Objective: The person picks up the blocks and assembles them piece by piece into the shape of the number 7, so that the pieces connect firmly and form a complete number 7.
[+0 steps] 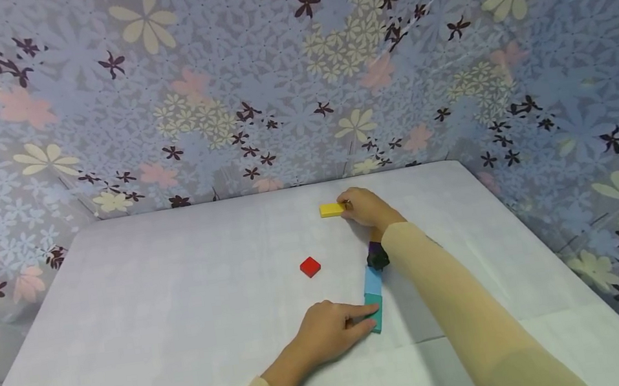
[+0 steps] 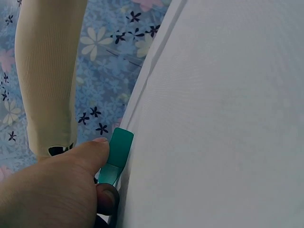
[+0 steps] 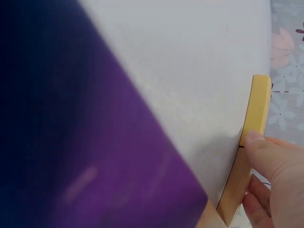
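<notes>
My right hand (image 1: pixel 367 206) pinches a yellow block (image 1: pixel 330 210) near one end, at the far side of the table. In the right wrist view the thumb lies on the yellow block (image 3: pixel 258 107), where it meets a wood-coloured block (image 3: pixel 235 185). Closer to me, my left hand (image 1: pixel 326 329) holds a teal block (image 1: pixel 378 324) between thumb and index finger. The teal block (image 2: pixel 121 147) also shows between the fingers in the left wrist view. A light blue block (image 1: pixel 373 281) adjoins it, with a purple block (image 1: pixel 373 248) beyond, partly hidden by the right wrist camera.
A red block (image 1: pixel 310 266) lies apart, left of the row. The white-covered table (image 1: pixel 183 301) meets a floral cloth (image 1: pixel 273 93) at its back and right edges. In the right wrist view a purple surface (image 3: pixel 142 175) fills the left side, very near the camera.
</notes>
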A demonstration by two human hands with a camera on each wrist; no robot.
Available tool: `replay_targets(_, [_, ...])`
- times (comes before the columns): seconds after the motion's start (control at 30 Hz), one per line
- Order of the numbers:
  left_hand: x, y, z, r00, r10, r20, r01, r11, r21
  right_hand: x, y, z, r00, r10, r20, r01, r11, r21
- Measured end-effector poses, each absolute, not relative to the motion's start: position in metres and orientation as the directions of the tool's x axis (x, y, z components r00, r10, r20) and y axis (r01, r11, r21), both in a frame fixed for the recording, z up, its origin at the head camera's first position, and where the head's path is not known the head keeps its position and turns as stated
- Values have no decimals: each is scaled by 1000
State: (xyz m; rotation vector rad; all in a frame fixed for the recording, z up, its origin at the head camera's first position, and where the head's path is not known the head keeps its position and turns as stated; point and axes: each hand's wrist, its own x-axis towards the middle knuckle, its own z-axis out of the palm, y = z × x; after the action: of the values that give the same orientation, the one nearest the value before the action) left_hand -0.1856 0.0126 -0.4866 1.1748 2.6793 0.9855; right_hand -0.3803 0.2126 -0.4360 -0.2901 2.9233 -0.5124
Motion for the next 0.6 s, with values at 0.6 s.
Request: replay_targets(0.6, [-181, 17, -485, -720, 668, 187, 628, 514, 584, -377, 220, -436, -958, -278, -72, -239, 911, -335])
